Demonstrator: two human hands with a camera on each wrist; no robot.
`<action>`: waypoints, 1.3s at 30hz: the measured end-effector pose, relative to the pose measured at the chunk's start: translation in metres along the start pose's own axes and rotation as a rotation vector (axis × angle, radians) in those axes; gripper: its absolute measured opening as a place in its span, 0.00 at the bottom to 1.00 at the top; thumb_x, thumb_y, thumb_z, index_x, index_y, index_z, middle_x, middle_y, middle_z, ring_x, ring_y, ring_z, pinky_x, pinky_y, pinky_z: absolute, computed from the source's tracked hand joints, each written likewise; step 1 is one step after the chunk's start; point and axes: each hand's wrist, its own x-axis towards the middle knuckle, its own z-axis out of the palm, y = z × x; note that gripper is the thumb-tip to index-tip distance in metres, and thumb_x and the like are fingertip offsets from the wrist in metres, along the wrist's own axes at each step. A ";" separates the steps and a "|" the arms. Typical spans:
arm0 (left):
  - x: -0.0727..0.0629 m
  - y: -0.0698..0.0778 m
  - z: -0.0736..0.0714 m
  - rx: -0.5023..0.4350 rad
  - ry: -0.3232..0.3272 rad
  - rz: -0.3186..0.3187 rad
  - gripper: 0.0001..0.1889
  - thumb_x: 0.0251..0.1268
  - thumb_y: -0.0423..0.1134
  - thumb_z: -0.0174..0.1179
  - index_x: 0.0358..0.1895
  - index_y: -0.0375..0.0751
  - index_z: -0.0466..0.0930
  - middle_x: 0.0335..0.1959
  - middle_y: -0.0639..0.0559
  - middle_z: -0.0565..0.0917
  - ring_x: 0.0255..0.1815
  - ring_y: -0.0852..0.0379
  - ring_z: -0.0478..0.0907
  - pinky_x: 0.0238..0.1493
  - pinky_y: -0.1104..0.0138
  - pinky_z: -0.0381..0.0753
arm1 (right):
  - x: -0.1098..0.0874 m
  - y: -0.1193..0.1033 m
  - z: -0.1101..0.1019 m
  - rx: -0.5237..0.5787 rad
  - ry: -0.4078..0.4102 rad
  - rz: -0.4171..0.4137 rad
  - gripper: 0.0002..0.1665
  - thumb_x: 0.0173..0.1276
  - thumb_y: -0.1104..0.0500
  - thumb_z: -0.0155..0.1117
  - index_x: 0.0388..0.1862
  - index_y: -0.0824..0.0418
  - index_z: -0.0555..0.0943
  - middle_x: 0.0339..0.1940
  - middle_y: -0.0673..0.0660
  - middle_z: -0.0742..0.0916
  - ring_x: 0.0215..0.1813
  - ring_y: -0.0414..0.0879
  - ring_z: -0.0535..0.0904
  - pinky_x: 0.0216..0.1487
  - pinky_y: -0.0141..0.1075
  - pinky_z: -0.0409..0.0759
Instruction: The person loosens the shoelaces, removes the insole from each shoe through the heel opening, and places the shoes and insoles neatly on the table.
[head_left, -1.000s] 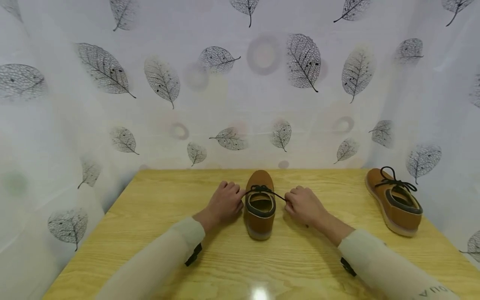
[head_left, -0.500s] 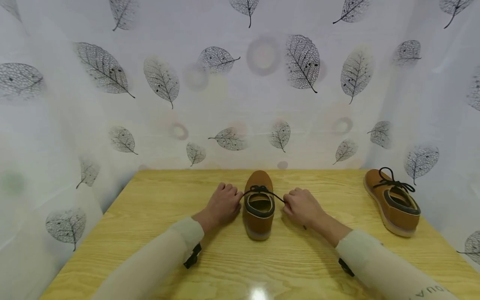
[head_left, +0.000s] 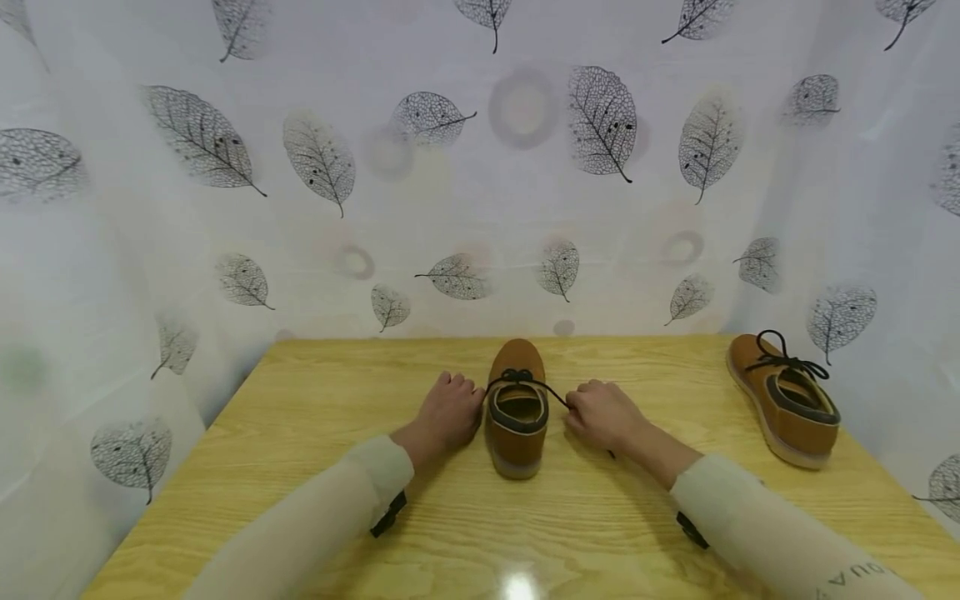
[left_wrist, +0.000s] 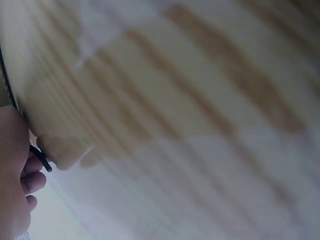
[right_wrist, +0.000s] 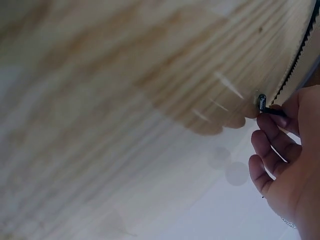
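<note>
A brown shoe (head_left: 517, 446) with a dark collar stands at the middle of the table in the head view, toe pointing away, its black lace (head_left: 557, 395) knotted over the tongue. To its left, my left hand (head_left: 448, 410) grips one lace end with curled fingers. That dark lace tip (left_wrist: 44, 161) pokes out of the fist in the left wrist view. My right hand (head_left: 606, 415) pinches the other end on the right side, and its lace tip (right_wrist: 262, 102) shows between thumb and finger in the right wrist view. Both lace ends are drawn outward from the knot.
A second brown shoe (head_left: 802, 427), its black lace tied in a bow, stands near the right edge of the wooden table (head_left: 315, 375). A white curtain (head_left: 480, 192) with leaf prints hangs behind the table and along both sides.
Both hands keep hold of the lace ends and have barely moved. The shoe stays in place, with the view shifting very slightly.
</note>
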 end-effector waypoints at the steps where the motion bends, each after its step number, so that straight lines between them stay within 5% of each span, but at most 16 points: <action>1: 0.001 0.000 0.000 0.002 -0.001 -0.001 0.11 0.75 0.45 0.50 0.44 0.45 0.80 0.36 0.50 0.81 0.37 0.51 0.75 0.44 0.58 0.69 | 0.000 0.000 0.000 0.002 0.001 -0.010 0.10 0.63 0.58 0.66 0.23 0.55 0.76 0.21 0.49 0.77 0.26 0.46 0.73 0.30 0.42 0.74; 7: 0.003 0.002 -0.003 0.020 0.001 0.000 0.11 0.74 0.44 0.50 0.40 0.44 0.80 0.33 0.50 0.81 0.36 0.51 0.76 0.43 0.58 0.70 | 0.003 -0.004 -0.001 -0.032 0.007 -0.087 0.08 0.68 0.56 0.64 0.29 0.57 0.81 0.23 0.51 0.76 0.25 0.46 0.72 0.27 0.41 0.73; 14: 0.005 0.001 -0.005 0.010 -0.030 -0.004 0.11 0.73 0.44 0.51 0.39 0.44 0.80 0.33 0.50 0.82 0.36 0.50 0.76 0.42 0.58 0.70 | 0.007 -0.008 -0.002 -0.126 -0.088 -0.108 0.09 0.70 0.55 0.61 0.36 0.59 0.82 0.27 0.53 0.79 0.28 0.49 0.74 0.27 0.43 0.72; 28: 0.011 0.001 -0.012 0.053 -0.142 0.054 0.11 0.71 0.45 0.53 0.43 0.46 0.83 0.38 0.51 0.84 0.39 0.51 0.77 0.51 0.57 0.71 | 0.010 -0.018 -0.004 -0.335 -0.200 -0.185 0.10 0.73 0.54 0.57 0.38 0.58 0.82 0.31 0.53 0.80 0.32 0.49 0.75 0.29 0.39 0.72; 39: 0.014 0.001 -0.018 0.108 -0.184 0.098 0.08 0.65 0.44 0.56 0.35 0.50 0.84 0.33 0.55 0.85 0.36 0.53 0.77 0.49 0.59 0.70 | 0.015 -0.034 -0.015 -0.469 -0.222 -0.203 0.07 0.68 0.56 0.61 0.32 0.53 0.84 0.29 0.50 0.82 0.31 0.47 0.76 0.32 0.38 0.73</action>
